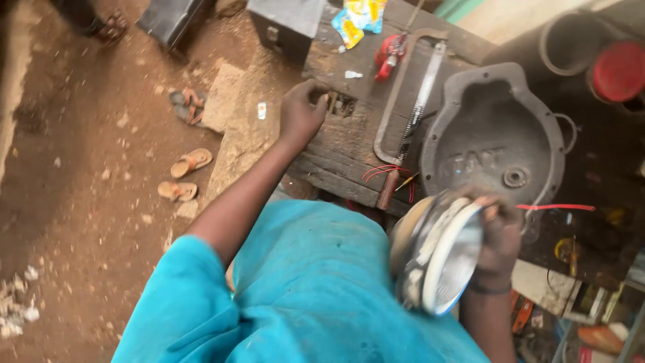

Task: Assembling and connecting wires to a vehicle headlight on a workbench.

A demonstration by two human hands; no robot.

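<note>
My right hand grips a round headlamp with a glass lens and a dusty metal shell, held close to my blue shirt, lens tilted down to the right. My left hand reaches forward and rests on the left edge of a dark wooden workbench, fingers curled at a small notch; whether it holds anything small is unclear. A hacksaw lies on the bench between the two hands. A grey cast-metal housing, bowl side up, sits just beyond the headlamp.
Red-handled pliers and a yellow wrapper lie at the bench's far end beside a dark metal box. Red wires trail near the saw handle. Sandals lie on the dirt floor at left. A red-capped pipe stands right.
</note>
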